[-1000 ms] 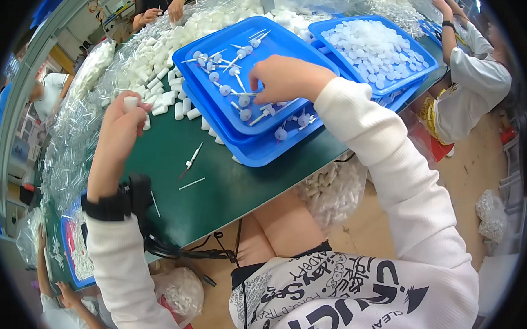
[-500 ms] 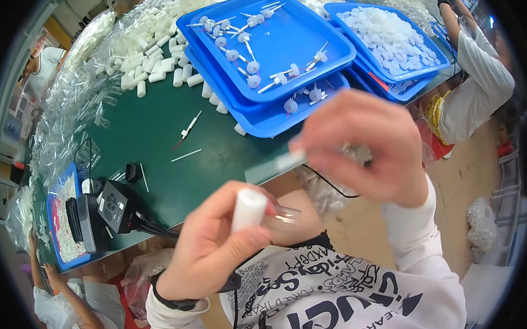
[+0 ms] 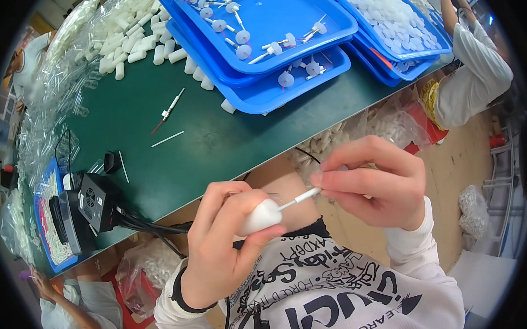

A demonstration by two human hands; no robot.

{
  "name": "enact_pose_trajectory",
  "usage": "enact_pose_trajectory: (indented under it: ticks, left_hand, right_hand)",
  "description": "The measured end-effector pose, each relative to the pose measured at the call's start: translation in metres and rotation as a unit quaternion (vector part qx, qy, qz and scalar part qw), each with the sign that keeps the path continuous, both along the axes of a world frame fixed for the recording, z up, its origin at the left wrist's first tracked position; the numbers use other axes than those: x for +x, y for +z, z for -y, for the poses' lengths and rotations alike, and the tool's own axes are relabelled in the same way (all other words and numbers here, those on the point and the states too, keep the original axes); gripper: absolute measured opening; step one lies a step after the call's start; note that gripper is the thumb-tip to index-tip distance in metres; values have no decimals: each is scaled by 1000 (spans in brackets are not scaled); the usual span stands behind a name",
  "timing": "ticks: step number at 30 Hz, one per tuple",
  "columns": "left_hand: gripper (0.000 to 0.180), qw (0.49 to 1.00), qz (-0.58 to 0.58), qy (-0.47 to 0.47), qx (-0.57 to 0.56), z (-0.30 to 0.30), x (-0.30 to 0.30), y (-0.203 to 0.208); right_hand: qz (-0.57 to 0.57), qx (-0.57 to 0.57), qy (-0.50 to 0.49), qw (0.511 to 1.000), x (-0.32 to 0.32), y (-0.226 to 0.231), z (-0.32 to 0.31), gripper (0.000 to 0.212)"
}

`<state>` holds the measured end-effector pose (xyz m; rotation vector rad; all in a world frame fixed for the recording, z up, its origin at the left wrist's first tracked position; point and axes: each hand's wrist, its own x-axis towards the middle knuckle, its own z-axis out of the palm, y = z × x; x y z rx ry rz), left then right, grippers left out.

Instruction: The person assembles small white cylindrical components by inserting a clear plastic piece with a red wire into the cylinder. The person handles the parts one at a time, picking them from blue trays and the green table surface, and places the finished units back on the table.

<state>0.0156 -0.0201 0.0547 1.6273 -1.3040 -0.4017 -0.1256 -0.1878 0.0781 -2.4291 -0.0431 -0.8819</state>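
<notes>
My left hand is closed around a white, rounded cylinder, its end facing right. My right hand pinches a thin white stick with a thicker sleeve. The stick's narrow tip meets the cylinder's end face; how deep it goes in I cannot tell. Fingers hide the stick's other end. Both hands are over my lap, in front of the green table. On the table lie a similar stick piece with a red wire and a plain thin white rod.
Stacked blue trays hold stick pieces with round discs. Another blue tray is heaped with translucent discs. White cylinders and clear tubes pile up at far left. A black device with cables stands at the near left edge. Co-workers sit either side.
My right hand has come down, bringing the stick to the cylinder. My left hand has tipped the cylinder toward the right. The clear tube seen by my left hand no longer shows plainly.
</notes>
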Motion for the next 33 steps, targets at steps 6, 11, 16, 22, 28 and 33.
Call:
enact_pose_trajectory:
  ticks: [6, 11, 16, 22, 28, 33]
  left_hand:
    - [28, 994, 97, 39, -18, 7, -2, -11]
    - [33, 989, 114, 64, -62, 10, -2, -15]
    - [37, 981, 140, 94, -100, 15, -5, -23]
    - [41, 974, 179, 105, -90, 13, -5, -23]
    - [36, 981, 163, 94, -55, 14, -6, -22]
    - [36, 983, -171, -44, 56, -2, -1, -3]
  right_hand:
    - [-17, 19, -14, 1000, 2, -1, -10, 22]
    - [-57, 165, 7, 985, -2, 1, -8, 29]
    - [-85, 260, 38, 961, -4, -10, -1, 30]
    - [-90, 357, 8, 930, -2, -24, -3, 22]
    - [-137, 487, -17, 862, -2, -28, -9, 13]
    - [-151, 486, -23, 860, -6, -29, -9, 15]
